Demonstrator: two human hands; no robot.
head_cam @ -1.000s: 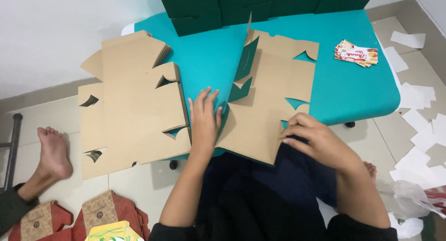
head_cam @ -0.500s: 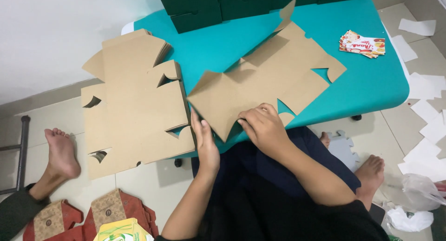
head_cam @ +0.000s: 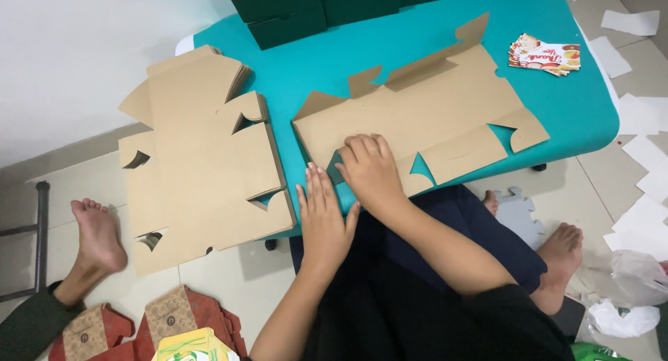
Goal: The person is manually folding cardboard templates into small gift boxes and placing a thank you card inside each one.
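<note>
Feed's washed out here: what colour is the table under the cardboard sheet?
Teal table, clearest in the head view.

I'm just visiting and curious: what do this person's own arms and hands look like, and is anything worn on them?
Both the left hand and the right hand are bare: no gloves, rings, watch or bracelet show. The forearms are uncovered too, with no sleeve down to the wrists. Dark clothing begins only near the right upper arm at the bottom of the view. The fingernails look short and unpainted.
</note>
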